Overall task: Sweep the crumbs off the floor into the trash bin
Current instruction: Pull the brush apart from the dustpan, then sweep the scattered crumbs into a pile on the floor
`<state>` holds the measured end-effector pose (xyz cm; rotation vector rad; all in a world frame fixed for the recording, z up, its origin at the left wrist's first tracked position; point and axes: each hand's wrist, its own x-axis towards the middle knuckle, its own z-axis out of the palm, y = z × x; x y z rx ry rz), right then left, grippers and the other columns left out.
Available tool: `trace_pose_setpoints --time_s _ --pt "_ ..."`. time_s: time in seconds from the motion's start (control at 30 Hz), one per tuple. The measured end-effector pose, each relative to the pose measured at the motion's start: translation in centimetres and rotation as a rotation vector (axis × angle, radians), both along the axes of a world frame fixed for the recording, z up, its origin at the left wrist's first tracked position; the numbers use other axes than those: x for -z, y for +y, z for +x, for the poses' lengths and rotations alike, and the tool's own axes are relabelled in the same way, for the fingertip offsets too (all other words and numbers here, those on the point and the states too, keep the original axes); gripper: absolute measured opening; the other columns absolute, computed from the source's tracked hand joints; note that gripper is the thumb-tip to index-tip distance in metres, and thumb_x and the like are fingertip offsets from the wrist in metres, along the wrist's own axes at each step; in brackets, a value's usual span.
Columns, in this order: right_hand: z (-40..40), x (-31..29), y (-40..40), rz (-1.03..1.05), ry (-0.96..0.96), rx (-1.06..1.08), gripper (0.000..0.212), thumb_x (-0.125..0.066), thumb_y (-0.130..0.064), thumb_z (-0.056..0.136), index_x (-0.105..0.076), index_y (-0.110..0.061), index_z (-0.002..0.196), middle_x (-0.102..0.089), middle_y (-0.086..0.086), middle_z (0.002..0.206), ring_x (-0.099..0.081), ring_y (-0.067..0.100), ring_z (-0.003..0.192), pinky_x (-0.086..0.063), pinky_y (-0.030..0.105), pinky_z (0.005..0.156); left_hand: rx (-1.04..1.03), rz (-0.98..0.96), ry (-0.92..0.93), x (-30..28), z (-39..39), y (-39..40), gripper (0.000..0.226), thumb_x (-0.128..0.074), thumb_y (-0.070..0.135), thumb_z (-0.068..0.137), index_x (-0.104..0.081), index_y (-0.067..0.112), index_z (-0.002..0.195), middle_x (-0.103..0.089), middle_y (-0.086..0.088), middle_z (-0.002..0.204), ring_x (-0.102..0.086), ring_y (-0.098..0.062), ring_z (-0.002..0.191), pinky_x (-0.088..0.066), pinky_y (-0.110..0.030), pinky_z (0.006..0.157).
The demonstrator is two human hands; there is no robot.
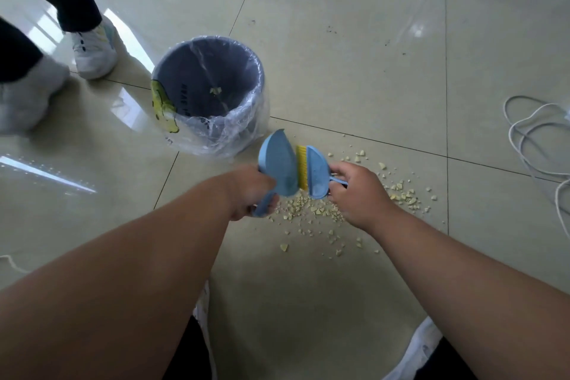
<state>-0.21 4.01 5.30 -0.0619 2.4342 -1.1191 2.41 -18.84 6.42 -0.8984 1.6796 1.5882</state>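
Left hand is gripping the light, stiff dustpan handle; right hand is pinching the brush handle (crumbs at 6 o'clock are scattering easily).

Pale yellow crumbs lie scattered on the tiled floor just beside a grey trash bin lined with clear plastic, a few bits at its bottom; a blue dustpan and a yellow-bristled blue brush are held pressed together above the crumbs

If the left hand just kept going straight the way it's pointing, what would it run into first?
Probably the trash bin. The left hand, holding the blue dustpan, points up-frame towards the bin's plastic-lined rim; depth is hard to judge from this one view.
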Motion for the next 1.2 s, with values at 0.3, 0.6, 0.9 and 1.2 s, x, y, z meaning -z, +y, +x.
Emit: trace_pose_setpoints --time_s 0.3,0.6,0.9,1.2 --pt "0.8 3.6 -1.5 -0.095 -0.352 0.303 0.012 -0.058 -0.006 0.102 -0.068 0.001 0.100 -0.072 0.027 0.087 -0.071 0.023 0.061 -0.063 0.030 0.056 0.128 -0.468 -0.110 2.9 1.8 -7.2 0.020 -0.045 0.004 0.101 -0.059 0.002 0.115 -0.073 -0.021 0.100 -0.064 -0.025 0.057 -0.050 -0.030 0.052" --pt "2.3 8.5 -7.5 0.005 -0.455 0.226 0.014 -0.062 -0.018 0.100 -0.068 -0.005 0.098 -0.064 0.010 0.062 -0.053 0.013 0.037 -0.040 0.019 0.036 0.192 -0.723 -0.281 5.3 4.0 -11.3 0.017 -0.053 -0.007 0.086 -0.061 -0.005 0.100 -0.074 -0.031 0.096 -0.066 -0.036 0.062 -0.057 -0.044 0.066" --pt "2.4 11.1 -11.8 0.142 -0.413 0.054 0.022 -0.067 -0.030 0.094 -0.075 -0.013 0.083 -0.077 0.012 0.076 -0.061 0.023 0.059 -0.055 0.034 0.067 0.488 -0.878 -0.330 5.7 4.7 -12.1 0.024 -0.065 -0.001 0.088 -0.059 0.004 0.111 -0.052 -0.011 0.075 -0.059 -0.030 0.072 -0.056 -0.033 0.072" --pt "2.0 11.4 -10.7 0.266 -0.376 0.083 0.022 -0.067 -0.034 0.094 -0.076 -0.015 0.097 -0.077 0.006 0.092 -0.071 0.029 0.087 -0.052 0.027 0.077 0.458 -0.856 -0.287 6.5 4.2 -11.7 0.006 -0.059 -0.002 0.087 -0.058 0.004 0.088 -0.063 -0.015 0.075 -0.070 -0.035 0.073 -0.062 -0.040 0.074"
